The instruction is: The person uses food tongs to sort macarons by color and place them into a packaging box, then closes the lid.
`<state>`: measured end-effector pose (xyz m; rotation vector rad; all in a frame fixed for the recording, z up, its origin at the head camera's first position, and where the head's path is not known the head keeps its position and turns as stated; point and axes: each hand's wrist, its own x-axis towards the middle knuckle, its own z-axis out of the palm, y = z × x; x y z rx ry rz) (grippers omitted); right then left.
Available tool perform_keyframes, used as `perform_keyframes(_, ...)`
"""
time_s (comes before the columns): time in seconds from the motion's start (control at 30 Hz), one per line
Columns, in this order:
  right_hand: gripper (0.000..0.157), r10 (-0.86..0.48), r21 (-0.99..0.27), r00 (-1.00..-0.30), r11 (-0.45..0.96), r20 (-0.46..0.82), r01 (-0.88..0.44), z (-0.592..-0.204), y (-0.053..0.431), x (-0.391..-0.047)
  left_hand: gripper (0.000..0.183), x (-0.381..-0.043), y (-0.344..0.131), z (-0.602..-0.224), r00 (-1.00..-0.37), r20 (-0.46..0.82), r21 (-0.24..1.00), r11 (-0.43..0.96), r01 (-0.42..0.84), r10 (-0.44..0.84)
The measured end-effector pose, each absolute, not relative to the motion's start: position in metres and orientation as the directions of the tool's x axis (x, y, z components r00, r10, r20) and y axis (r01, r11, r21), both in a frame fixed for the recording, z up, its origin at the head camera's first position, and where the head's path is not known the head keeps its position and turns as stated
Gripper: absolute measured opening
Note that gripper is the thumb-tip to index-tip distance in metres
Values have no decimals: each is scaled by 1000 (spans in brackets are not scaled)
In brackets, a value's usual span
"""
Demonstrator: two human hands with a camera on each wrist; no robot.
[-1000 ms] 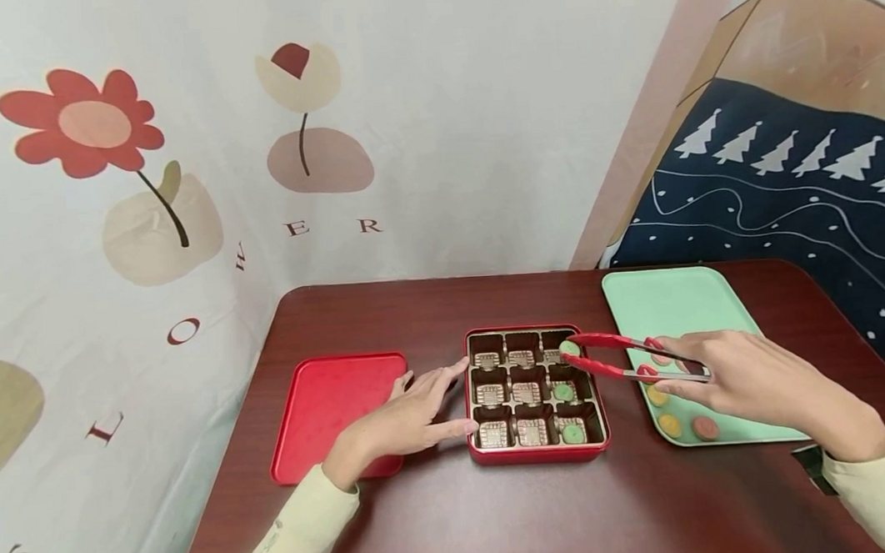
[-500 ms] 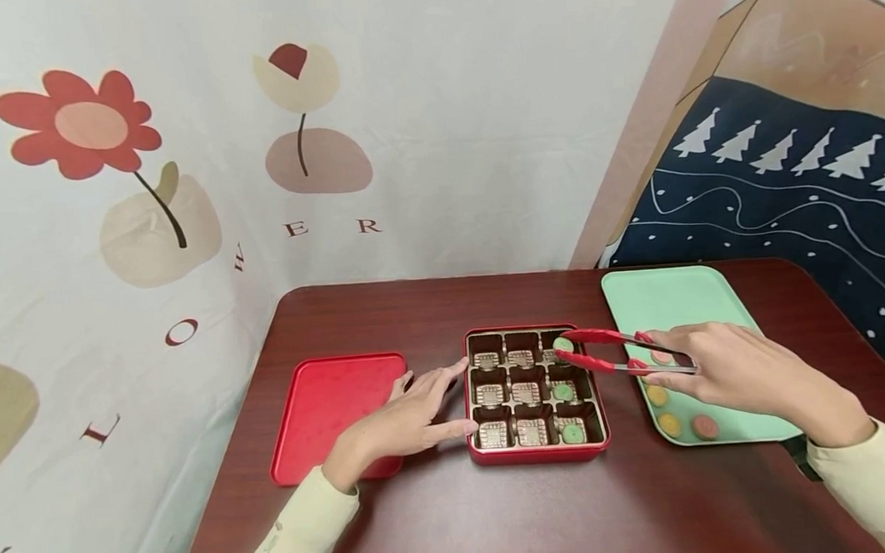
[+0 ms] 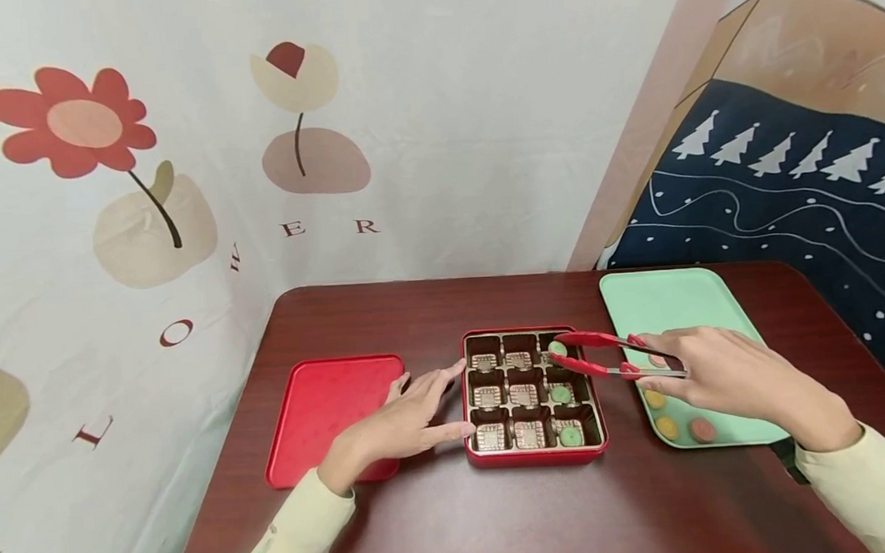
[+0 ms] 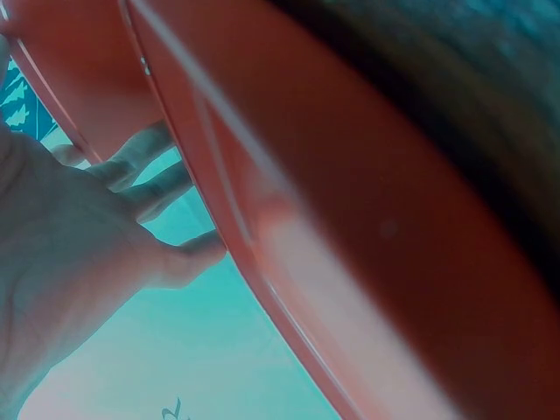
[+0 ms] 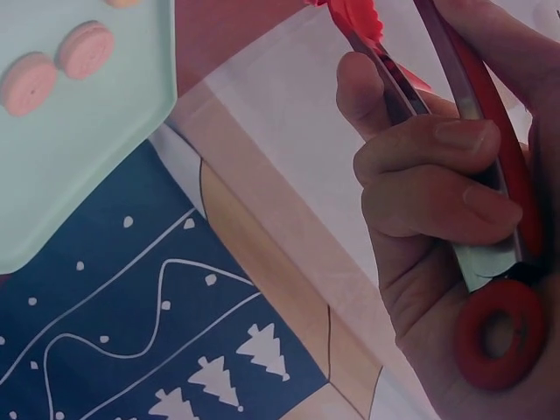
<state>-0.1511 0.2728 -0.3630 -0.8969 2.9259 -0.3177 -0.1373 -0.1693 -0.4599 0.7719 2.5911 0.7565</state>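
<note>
In the head view, my right hand (image 3: 748,381) grips red-tipped metal tongs (image 3: 592,339), its fingers wrapped around the arms in the right wrist view. A green macaron (image 3: 557,349) sits between the tong tips, at the back right compartment of a red box (image 3: 535,458). Whether it touches the compartment floor I cannot tell. Two more green macarons (image 3: 560,395) lie in the middle and front compartments of the right column. Against the box's left side rest the spread, fairly straight fingertips of my left hand (image 3: 401,421); the left wrist view shows its palm (image 4: 79,236).
A red lid-like tray (image 3: 322,408) lies left of the box, partly behind my left hand. On the right stands a mint green tray (image 3: 661,298) with yellow macarons (image 3: 666,428) and pink macarons (image 3: 702,430). A printed cloth hangs behind the brown table (image 3: 429,310).
My right hand has moved slightly left with the tongs, bringing the green macaron further over the back right compartment. My left hand keeps its place at the box.
</note>
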Motion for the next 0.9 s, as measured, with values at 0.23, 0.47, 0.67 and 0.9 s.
perform_keyframes(0.23, 58, -561, -198, -828, 811, 4, -550, -364, 270, -152, 99, -137, -170, -459, -797, -160, 580, 709, 402, 583)
perform_keyframes(0.47, 66, -547, -210, -837, 818, 3, -535, -367, 271, -150, 100, -138, -170, -460, -795, -166, 574, 713, 404, 584)
perform_keyframes(0.67, 61, -543, -195, -839, 821, 22, -536, -368, 273, -147, 98, -137, -170, -462, -788, -184, 567, 718, 403, 587)
perform_keyframes(0.9, 56, -521, -215, -852, 827, 52, -519, -372, 282, -139, 95, -139, -168, -461, -782, -178, 577, 707, 409, 597)
